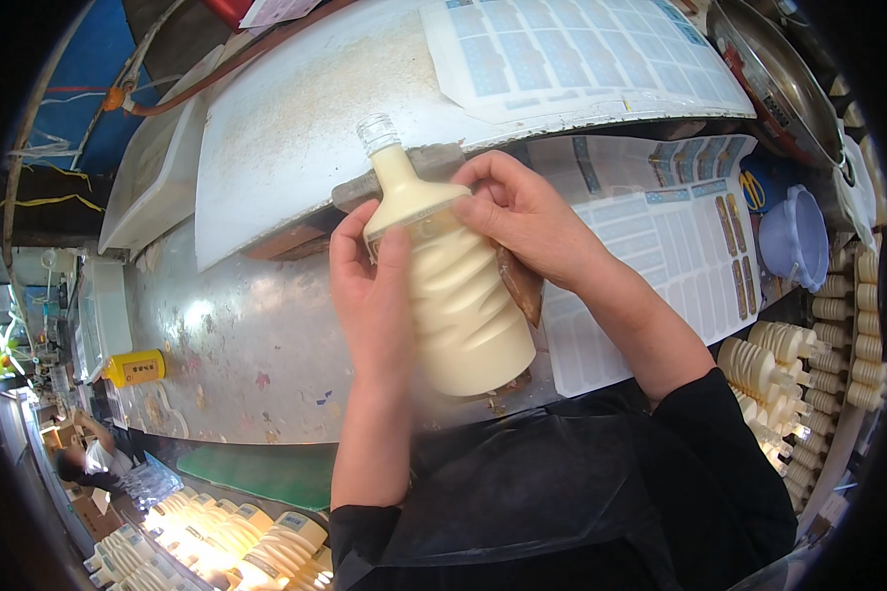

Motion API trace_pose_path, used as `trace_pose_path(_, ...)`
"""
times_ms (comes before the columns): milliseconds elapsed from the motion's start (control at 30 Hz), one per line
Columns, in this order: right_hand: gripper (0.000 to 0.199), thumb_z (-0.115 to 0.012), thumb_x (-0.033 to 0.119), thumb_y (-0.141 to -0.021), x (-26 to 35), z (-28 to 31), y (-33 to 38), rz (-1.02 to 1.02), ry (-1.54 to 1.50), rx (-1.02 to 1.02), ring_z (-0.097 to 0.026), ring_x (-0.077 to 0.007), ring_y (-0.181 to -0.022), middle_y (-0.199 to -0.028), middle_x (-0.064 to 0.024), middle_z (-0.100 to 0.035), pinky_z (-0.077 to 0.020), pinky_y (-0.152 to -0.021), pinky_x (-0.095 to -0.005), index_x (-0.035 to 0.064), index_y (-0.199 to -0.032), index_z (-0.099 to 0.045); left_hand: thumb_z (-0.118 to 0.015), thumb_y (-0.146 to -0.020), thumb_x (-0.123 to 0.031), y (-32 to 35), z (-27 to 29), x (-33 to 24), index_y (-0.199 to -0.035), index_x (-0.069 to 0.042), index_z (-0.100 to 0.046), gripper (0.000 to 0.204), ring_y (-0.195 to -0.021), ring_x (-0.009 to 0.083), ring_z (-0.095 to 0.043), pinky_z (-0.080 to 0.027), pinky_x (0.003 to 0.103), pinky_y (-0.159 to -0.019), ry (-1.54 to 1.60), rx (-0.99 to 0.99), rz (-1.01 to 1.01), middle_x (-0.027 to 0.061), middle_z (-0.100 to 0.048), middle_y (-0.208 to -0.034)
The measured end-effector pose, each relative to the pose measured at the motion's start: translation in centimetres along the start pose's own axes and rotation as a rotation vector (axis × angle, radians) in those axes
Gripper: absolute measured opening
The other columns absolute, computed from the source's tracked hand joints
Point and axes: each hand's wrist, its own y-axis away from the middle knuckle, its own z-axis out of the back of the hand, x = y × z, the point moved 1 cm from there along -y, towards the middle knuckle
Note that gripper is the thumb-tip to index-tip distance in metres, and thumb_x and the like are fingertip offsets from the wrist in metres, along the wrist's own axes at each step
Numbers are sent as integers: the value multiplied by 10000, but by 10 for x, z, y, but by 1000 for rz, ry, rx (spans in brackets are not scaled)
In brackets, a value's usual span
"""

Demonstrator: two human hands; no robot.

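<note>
A cream-coloured bottle (463,315) with swirling ridges and a clear threaded neck lies tilted in front of me, its neck pointing away. A narrow printed label strip (426,219) runs across its shoulder. My left hand (370,276) is closed at the bottle's left side, with the thumb pressed on the strip's left end. On the other side, my right hand (527,212) has its fingers curled and its thumb against the strip's right end. Under the bottle, a grey block (360,189) and a brown pointed piece (519,286) partly show.
Label sheets (650,286) lie to the right, near a purple bucket (794,236) and yellow scissors (752,191). More sheets (581,54) cover the white board (315,94) behind. Cream bottles (276,552) stand at lower left and right. A yellow container (135,368) sits left; a person (99,458) is beyond.
</note>
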Motion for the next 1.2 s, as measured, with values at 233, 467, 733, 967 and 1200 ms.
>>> trace_pose_path(233,237,-651,183,-1022,-1,0,0,-4,6,-2,-531,-9,-752,-815,54,-571,-447,-667,-180,41,-1189,-562,-666,-1006,-161,-1,1,2,-1336,4,-512,400,-1090,144,-580,-498,291,-945,3,8,-8,104,-576,-1243)
trace_pose_path(467,226,-645,181,-1023,1,0,1,-5,8,-7,-533,-13,-755,-831,47,-584,-445,-670,-179,44,-1184,-565,-674,-999,-174,0,-1,0,-1340,2,-507,418,-1088,148,-583,-499,297,-946,-2,4,-12,108,-578,-1245)
trace_pose_path(733,225,-640,188,-1028,-5,1,-1,-5,-70,17,-539,-17,-756,-850,39,-607,-451,-671,-184,52,-1189,-562,-607,-1040,-143,0,-2,2,-1326,6,-537,331,-1048,141,-631,-541,286,-912,-27,-25,-49,106,-639,-1193)
trace_pose_path(967,234,-646,197,-1028,-3,-1,-2,-27,-161,19,-561,-22,-767,-854,33,-619,-464,-680,-183,55,-1191,-556,-684,-998,-179,-1,-1,2,-1333,1,-509,419,-1091,142,-577,-499,292,-945,12,0,-35,102,-576,-1242)
trace_pose_path(1200,235,-652,197,-1022,-8,2,-3,14,-52,21,-564,-19,-772,-848,37,-613,-466,-682,-184,51,-1183,-562,-677,-1000,-172,1,-2,0,-1336,2,-510,414,-1081,141,-581,-505,289,-932,21,-1,-21,101,-577,-1238)
